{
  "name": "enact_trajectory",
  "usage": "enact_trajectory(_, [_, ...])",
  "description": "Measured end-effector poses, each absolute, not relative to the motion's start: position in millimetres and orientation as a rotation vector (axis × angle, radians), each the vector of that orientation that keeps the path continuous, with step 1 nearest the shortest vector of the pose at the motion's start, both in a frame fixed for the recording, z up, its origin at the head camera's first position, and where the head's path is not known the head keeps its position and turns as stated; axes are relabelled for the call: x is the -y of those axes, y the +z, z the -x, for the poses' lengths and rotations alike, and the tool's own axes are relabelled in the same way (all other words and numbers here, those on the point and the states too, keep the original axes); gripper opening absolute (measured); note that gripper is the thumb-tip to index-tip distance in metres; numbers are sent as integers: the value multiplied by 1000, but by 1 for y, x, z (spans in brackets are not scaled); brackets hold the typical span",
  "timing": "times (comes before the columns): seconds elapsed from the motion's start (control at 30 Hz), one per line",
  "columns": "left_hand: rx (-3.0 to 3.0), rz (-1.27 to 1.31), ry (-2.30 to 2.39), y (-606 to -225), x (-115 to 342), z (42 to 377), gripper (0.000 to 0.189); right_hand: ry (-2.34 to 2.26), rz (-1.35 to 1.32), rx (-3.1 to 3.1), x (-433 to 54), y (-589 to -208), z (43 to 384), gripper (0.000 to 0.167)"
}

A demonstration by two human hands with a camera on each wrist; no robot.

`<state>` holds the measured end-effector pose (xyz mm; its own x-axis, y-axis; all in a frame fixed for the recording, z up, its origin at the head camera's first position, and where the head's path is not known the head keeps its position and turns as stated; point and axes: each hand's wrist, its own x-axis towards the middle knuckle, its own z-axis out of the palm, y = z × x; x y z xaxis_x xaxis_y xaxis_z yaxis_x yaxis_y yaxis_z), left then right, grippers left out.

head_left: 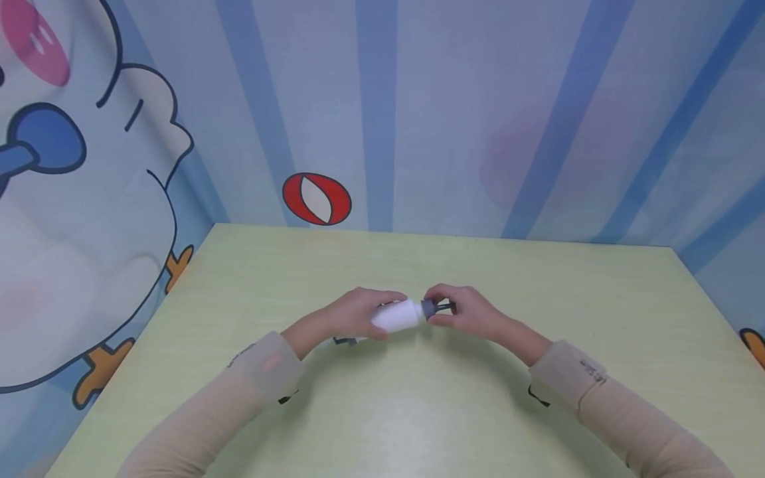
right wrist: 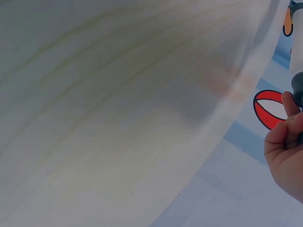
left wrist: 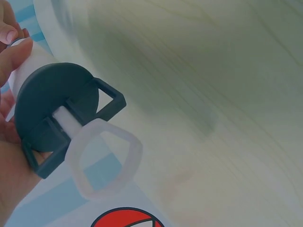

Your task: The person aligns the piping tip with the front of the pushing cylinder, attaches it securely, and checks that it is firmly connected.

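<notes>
A white plastic syringe-like tube point(head_left: 397, 317) lies sideways between my hands, just above the table. My left hand point(head_left: 352, 313) grips its barrel, fingers over the far side and thumb on the near side. In the left wrist view, a dark green round flange point(left wrist: 57, 101) with two side loops caps that end, and a white ring handle point(left wrist: 135, 156) sticks out of it. My right hand point(head_left: 469, 309) pinches the dark end piece point(head_left: 428, 309) with thumb and fingers. Thin dark prongs point(head_left: 443, 307) extend from that piece toward the right palm. Fingers partly hide both ends.
A pale yellow-green table point(head_left: 406, 405) lies under both arms. Behind it rises a blue striped backdrop point(head_left: 442, 119) with a printed red-and-white ball point(head_left: 317, 199). On the left side, a large printed cartoon figure point(head_left: 89, 252) stands beside the table edge.
</notes>
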<state>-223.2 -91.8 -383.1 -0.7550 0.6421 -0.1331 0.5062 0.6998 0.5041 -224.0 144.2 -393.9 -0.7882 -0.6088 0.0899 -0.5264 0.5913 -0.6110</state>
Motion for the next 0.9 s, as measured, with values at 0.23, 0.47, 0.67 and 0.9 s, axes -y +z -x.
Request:
enact_trajectory(0.23, [-2592, -891, 643, -383, 90, 222, 64, -975, 961, -2682, -142, -394, 221, 35])
enact_trajectory(0.47, [-2601, -901, 610, -383, 89, 220, 65, -971, 965, -2694, -141, -395, 219, 34])
enact_trajectory(0.67, [-2606, -938, 592, -380, 90, 217, 65, -999, 963, -2677, -141, -395, 218, 33])
enact_trajectory(0.9, [-2631, -1042, 541, -376, 90, 215, 64, -1006, 980, -2648, -140, -395, 217, 31])
